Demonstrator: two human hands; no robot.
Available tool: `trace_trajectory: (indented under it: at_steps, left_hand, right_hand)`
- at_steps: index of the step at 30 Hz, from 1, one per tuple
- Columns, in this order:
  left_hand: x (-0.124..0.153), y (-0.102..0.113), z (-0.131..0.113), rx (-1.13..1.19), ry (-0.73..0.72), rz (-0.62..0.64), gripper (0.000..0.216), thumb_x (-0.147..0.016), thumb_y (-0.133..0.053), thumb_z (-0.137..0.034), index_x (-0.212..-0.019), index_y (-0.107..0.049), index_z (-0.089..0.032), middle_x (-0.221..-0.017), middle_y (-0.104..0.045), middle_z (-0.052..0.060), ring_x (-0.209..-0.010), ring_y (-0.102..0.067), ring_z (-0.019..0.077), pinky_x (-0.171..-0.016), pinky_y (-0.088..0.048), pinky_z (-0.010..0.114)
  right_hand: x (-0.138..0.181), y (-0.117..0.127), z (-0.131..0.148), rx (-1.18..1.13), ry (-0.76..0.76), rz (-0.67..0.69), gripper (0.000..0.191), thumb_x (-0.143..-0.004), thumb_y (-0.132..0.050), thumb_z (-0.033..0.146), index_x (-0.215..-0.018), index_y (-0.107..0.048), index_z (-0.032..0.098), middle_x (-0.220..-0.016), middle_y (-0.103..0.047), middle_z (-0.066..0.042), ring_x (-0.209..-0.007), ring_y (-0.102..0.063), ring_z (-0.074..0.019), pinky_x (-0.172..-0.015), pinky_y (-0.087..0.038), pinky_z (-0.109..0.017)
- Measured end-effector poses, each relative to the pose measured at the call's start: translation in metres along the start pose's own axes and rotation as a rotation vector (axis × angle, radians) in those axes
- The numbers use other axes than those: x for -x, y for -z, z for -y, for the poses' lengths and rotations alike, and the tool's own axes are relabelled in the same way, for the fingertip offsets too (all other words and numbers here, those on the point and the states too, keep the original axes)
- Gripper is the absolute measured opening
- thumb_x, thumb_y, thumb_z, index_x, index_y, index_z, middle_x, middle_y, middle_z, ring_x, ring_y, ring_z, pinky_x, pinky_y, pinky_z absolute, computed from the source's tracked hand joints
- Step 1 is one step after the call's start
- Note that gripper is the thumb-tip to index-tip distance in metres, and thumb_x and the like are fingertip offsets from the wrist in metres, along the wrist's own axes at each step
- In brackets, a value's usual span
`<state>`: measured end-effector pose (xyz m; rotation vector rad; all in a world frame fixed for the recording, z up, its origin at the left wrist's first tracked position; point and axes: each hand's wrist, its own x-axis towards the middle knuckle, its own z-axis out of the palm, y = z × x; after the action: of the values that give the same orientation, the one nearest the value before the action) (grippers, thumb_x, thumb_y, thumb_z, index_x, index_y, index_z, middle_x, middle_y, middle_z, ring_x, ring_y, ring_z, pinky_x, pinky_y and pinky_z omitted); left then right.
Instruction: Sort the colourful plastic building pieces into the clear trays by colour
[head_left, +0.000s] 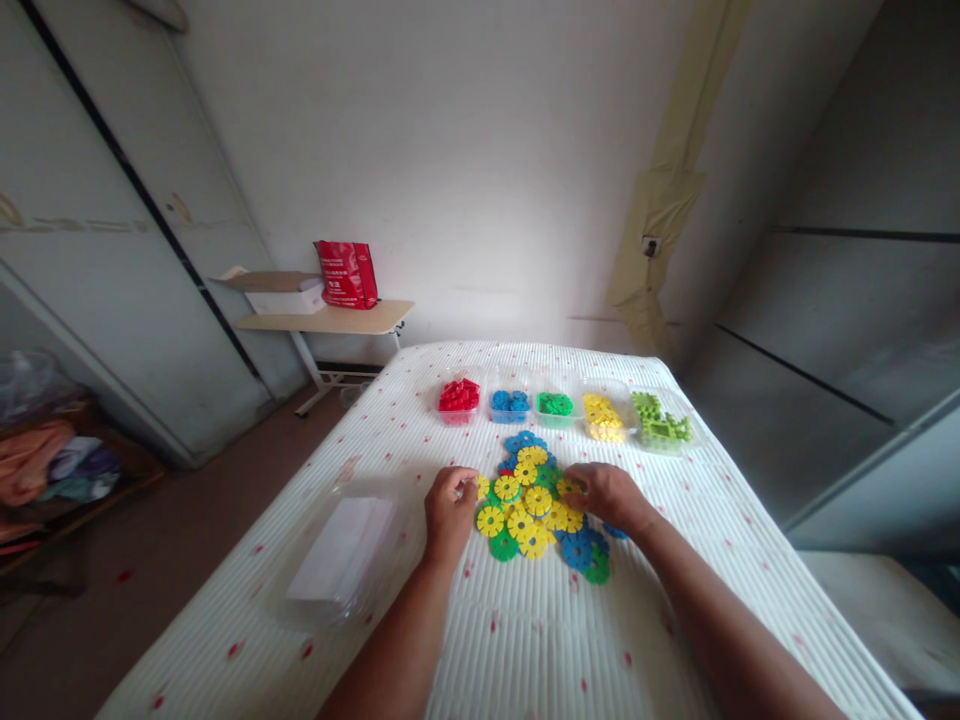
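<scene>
A loose pile of notched plastic discs [538,501] in yellow, blue and green lies in the middle of the cloth-covered bed or table. At the pile's left edge, my left hand [448,512] has its fingers pinched on a yellow notched disc [482,488]. Across from it, my right hand [611,494] reaches in from the right, its fingers closed over another yellow notched disc [568,487]. Parts of both discs are hidden by my fingers. Blue discs [577,549] and a green disc [598,566] lie below my right hand.
Behind the pile stand clear tubs of red pieces [459,396], blue discs [510,405], green discs [554,405], yellow discs [602,415] and light green pieces [660,420]. At left lies a clear plastic container [352,545]. A side table [375,317] holds a red bag [347,275].
</scene>
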<state>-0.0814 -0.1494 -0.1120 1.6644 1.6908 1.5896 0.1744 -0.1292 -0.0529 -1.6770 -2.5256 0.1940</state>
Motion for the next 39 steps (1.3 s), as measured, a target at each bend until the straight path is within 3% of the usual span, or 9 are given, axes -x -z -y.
trace_trajectory:
  at_steps: [6,13,21,30,35,39]
  left_hand:
    - [0.0,0.0,0.0,-0.001,0.005,-0.004,0.015,-0.073,-0.05,-0.016,-0.075,-0.064,-0.018,-0.077,-0.066,0.002,-0.071,-0.06,0.0137,-0.067,-0.048,0.025]
    - [-0.002,0.0,-0.001,0.0,0.01,-0.016,0.014,-0.071,-0.051,-0.016,-0.074,-0.064,-0.019,-0.076,-0.066,0.002,-0.07,-0.06,0.0137,-0.066,-0.048,0.025]
    - [0.0,-0.001,0.0,-0.01,0.007,-0.002,0.016,-0.072,-0.05,-0.014,-0.076,-0.065,-0.019,-0.078,-0.065,0.002,-0.071,-0.059,0.0131,-0.068,-0.048,0.025]
    - [0.0,-0.001,0.0,0.008,0.003,0.014,0.015,-0.074,-0.05,-0.016,-0.076,-0.064,-0.019,-0.077,-0.065,0.001,-0.072,-0.06,0.0131,-0.068,-0.049,0.025]
    - [0.0,-0.001,0.0,-0.005,0.002,0.003,0.014,-0.074,-0.051,-0.016,-0.075,-0.064,-0.019,-0.077,-0.065,0.001,-0.072,-0.06,0.013,-0.068,-0.048,0.024]
    - [-0.001,-0.002,0.0,-0.006,0.012,0.002,0.015,-0.073,-0.05,-0.015,-0.075,-0.064,-0.018,-0.077,-0.066,0.002,-0.072,-0.06,0.0131,-0.068,-0.049,0.025]
  right_hand:
    - [-0.003,0.004,0.008,0.091,-0.057,0.016,0.027,-0.077,-0.056,0.035,-0.1,-0.067,0.026,-0.089,-0.072,-0.004,-0.078,-0.065,-0.0191,-0.064,-0.041,-0.025]
    - [-0.008,0.004,0.01,0.027,0.042,-0.224,0.034,-0.083,-0.05,0.035,-0.112,-0.063,0.024,-0.109,-0.068,-0.005,-0.096,-0.062,-0.0186,-0.08,-0.046,-0.027]
    - [-0.042,0.01,0.055,0.115,0.155,-0.044,0.036,-0.077,-0.056,0.032,-0.111,-0.062,0.024,-0.108,-0.065,-0.007,-0.101,-0.058,-0.022,-0.077,-0.045,-0.028]
    - [-0.054,0.006,0.075,0.214,0.119,0.071,0.027,-0.072,-0.061,0.028,-0.098,-0.064,0.021,-0.106,-0.061,-0.011,-0.098,-0.057,-0.0244,-0.071,-0.047,-0.03]
    - [-0.059,0.006,0.068,0.195,0.109,0.044,0.034,-0.071,-0.061,0.028,-0.104,-0.063,0.019,-0.104,-0.061,-0.011,-0.094,-0.059,-0.024,-0.073,-0.046,-0.03]
    - [-0.06,0.018,0.046,0.077,-0.009,-0.085,0.036,-0.074,-0.057,0.027,-0.109,-0.062,0.02,-0.102,-0.061,-0.008,-0.091,-0.059,-0.0194,-0.074,-0.044,-0.026]
